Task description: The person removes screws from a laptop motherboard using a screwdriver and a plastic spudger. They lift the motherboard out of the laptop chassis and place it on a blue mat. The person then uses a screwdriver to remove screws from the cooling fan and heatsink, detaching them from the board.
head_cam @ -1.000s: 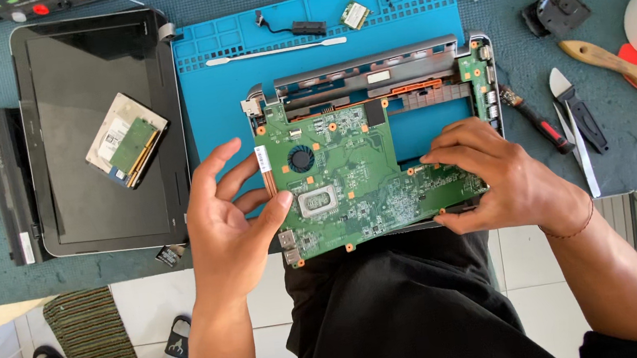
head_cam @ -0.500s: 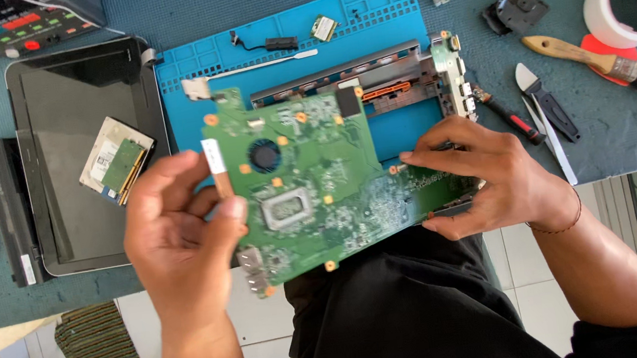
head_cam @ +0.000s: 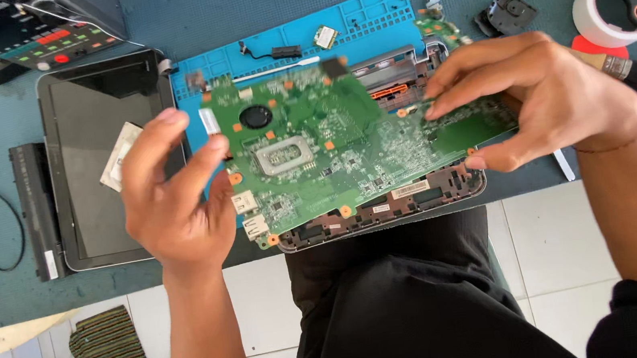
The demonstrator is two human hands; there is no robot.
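A green laptop motherboard [head_cam: 330, 145] is lifted clear above the open laptop base [head_cam: 387, 211], tilted down toward its left end. My left hand [head_cam: 175, 196] grips the board's left edge, thumb and fingers around it beside the silver ports. My right hand [head_cam: 543, 95] holds the board's right end, fingers on top and thumb below. The base's front rim shows under the board, resting on a blue work mat [head_cam: 301, 35].
A laptop lid with dark screen [head_cam: 101, 157] and a black battery [head_cam: 39, 209] lie to the left. A tape roll with scissors [head_cam: 616, 1], a brush [head_cam: 629, 68] and a black part [head_cam: 509, 14] sit at the right. A tester box [head_cam: 42, 35] stands at far left.
The motherboard has come up out of the laptop base and nearer the camera. Both hands rose with it; the base now shows beneath.
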